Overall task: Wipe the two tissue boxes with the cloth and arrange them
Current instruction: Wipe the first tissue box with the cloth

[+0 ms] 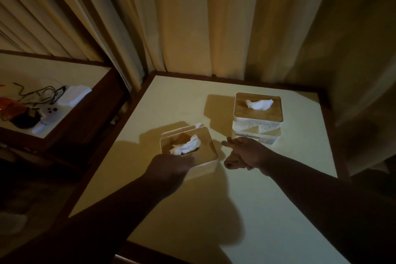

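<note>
The left hand (169, 167) grips the near tissue box (189, 150) at its near left corner, fingers curled over the rim and onto the lid; the hand is in shadow, so how tightly it presses I cannot tell. The right hand (246, 152) hovers just right of that box, apart from it, with fingers loosely bent and partly spread, holding nothing that can be made out. No cloth can be made out in either hand.

The near box is a rounded rectangular box with pale smooth walls and a flat wood-coloured lid; a crumpled white tissue pokes up through the lid opening. Its long axis runs from near left to far right, and it seems slightly tilted. A second thin edge and a bit of white show just behind its far side.

The far tissue box (258, 118) stands upright to the right and farther back, well apart from both hands. It has the same wooden lid, a white tissue tuft, and patterned pale sides with a label strip.

Both sit on a pale yellow table (246, 210) with a dark wooden rim, before ribbed beige curtains (203, 28). A side table (64, 70) at far left carries cables and small items.
</note>
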